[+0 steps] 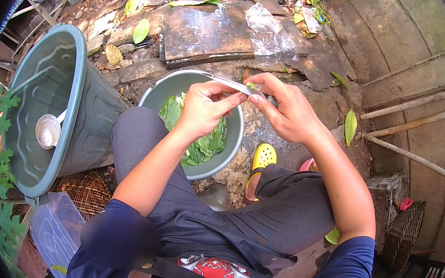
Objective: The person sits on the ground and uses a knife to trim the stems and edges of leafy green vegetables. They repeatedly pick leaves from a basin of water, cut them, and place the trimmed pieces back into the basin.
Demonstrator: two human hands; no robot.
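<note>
My right hand [288,107] holds a knife [233,84] by its handle, the blade pointing left over the basin. A small green vegetable piece [250,85] shows between its fingers and the blade. My left hand [211,107] is raised beside it, fingertips pinched together near the blade; whether something small lies between them is hidden. Below both hands stands a grey-green plastic basin [232,152] with green leafy vegetables [207,147] inside.
At the left stands a large grey-green plastic tub [94,124] with a dipper [47,131] in it. A wooden board [205,34] and clear plastic bag [271,33] lie ahead. Poles [422,116] lean by the right wall. A woven basket [403,235] stands at the right.
</note>
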